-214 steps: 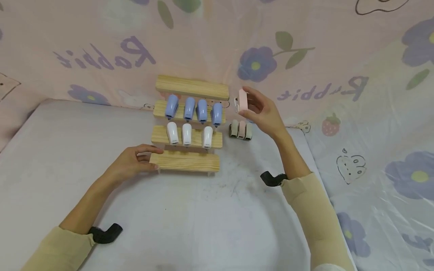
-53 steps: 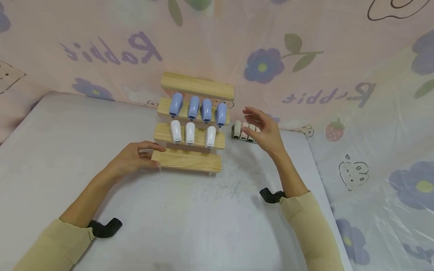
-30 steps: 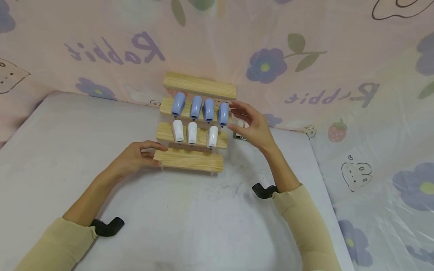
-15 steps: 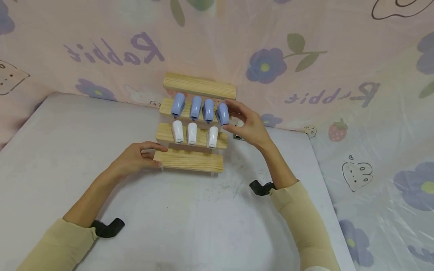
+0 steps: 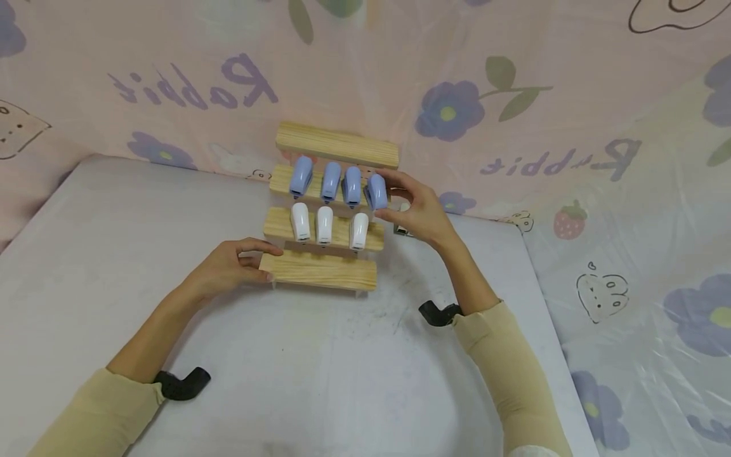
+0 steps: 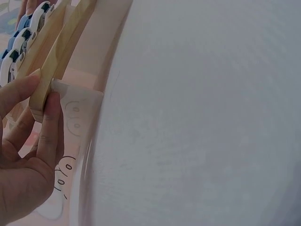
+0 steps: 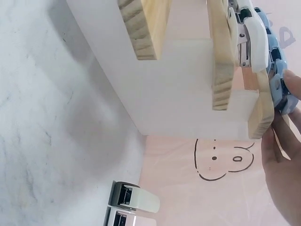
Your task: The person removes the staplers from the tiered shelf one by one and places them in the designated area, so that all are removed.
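Four wooden steps make up a display rack (image 5: 320,270). My left hand (image 5: 228,270) pinches the left end of its lowest step; in the left wrist view, thumb and fingers (image 6: 49,134) lie on either side of the board (image 6: 61,47). Across the third step up stands a row of blue mini staplers (image 5: 330,181). My right hand (image 5: 419,209) holds the rightmost blue stapler (image 5: 376,192) between thumb and fingers, its back end turned slightly leftward. In the right wrist view, that blue stapler (image 7: 278,89) is at the step's end, partly covered by the hand.
Three white staplers (image 5: 324,225) stand on the second step. The top step (image 5: 337,145) is bare wood. Behind my right hand, a pale stapler (image 5: 402,222) shows on the table; the right wrist view shows staplers (image 7: 141,197) there. A printed cloth (image 5: 342,76) hangs behind.
My right hand earlier held a pink stapler, then was empty by the table staplers. It has moved left and taken hold of the rightmost blue stapler, which has turned slightly. My left hand stays put.
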